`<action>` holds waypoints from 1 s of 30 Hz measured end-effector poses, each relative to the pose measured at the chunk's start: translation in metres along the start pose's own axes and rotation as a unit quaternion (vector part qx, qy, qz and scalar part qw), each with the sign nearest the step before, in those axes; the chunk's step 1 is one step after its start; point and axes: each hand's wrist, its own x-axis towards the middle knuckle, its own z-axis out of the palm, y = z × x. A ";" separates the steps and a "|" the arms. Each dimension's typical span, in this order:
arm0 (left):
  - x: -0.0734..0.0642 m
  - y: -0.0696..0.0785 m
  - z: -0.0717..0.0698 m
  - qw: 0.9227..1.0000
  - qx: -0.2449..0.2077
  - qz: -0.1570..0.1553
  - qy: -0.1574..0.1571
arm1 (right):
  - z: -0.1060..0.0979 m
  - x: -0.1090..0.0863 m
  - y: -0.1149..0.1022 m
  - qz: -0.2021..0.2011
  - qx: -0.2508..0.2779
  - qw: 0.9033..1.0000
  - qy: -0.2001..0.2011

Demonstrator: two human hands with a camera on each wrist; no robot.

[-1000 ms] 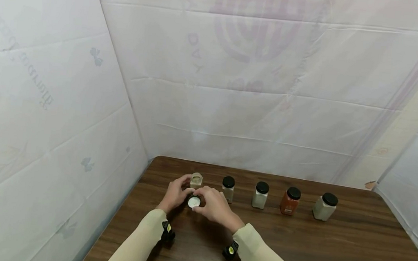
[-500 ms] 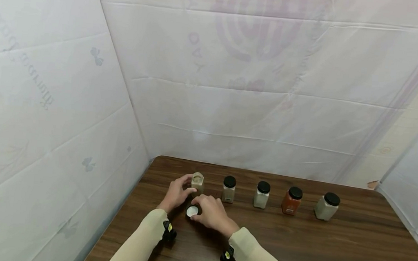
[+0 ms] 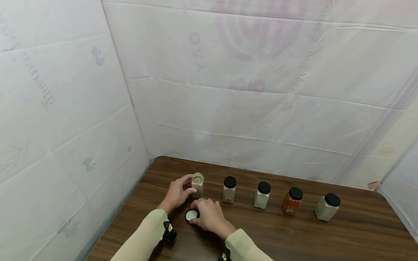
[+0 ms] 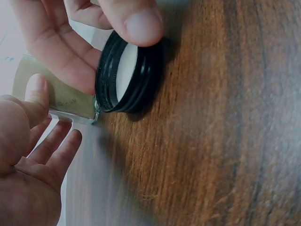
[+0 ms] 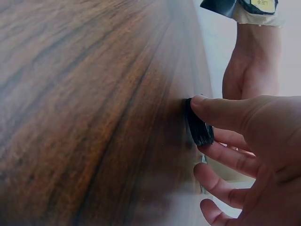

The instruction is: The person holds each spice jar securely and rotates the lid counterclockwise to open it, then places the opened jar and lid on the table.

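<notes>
An uncapped glass jar of pale beige powder stands upright at the left of the table. My left hand grips it, the thumb against the near face in the left wrist view, where part of the jar shows. Just in front of the jar, my right hand pinches a black screw lid between thumb and fingers. Its white liner faces up in the head view. The lid is down at the tabletop, and the right hand's other fingers spread loosely beside it.
To the right stands a row of black-capped jars: one with greyish-beige contents, one whitish, one orange-red and one pale jar at the end. The brown wooden table meets white printed cloth walls behind and at the sides.
My right hand has carried the lid away from the jar, toward me and down to the table. The left hand has stayed at the jar.
</notes>
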 end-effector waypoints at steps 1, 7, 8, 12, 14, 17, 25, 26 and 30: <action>0.000 0.000 0.000 1.000 -0.001 -0.001 0.000 | 0.000 0.000 0.000 0.001 0.000 1.000 0.001; 0.000 0.000 0.000 1.000 0.000 0.001 0.001 | 0.002 0.001 -0.001 0.009 -0.002 1.000 -0.002; 0.000 0.001 0.000 1.000 0.000 0.000 0.001 | 0.002 0.001 -0.001 0.011 -0.001 1.000 -0.004; 0.000 0.001 0.000 1.000 0.000 0.000 0.001 | 0.001 0.001 -0.002 0.014 0.000 1.000 -0.007; 0.000 0.001 0.001 1.000 0.002 0.001 0.003 | 0.001 0.000 -0.002 0.015 0.002 1.000 -0.009; 0.000 0.001 0.001 1.000 0.003 0.004 0.004 | 0.001 0.000 -0.003 0.017 0.003 1.000 -0.012; 0.000 0.001 0.001 1.000 0.006 -0.004 -0.003 | 0.001 0.000 -0.002 0.017 0.002 1.000 -0.015; 0.000 0.001 0.001 1.000 0.011 -0.001 -0.004 | 0.001 0.000 -0.002 0.016 0.003 1.000 -0.015; 0.000 0.002 0.001 1.000 0.015 -0.010 -0.011 | -0.002 -0.002 -0.002 0.010 0.005 1.000 -0.019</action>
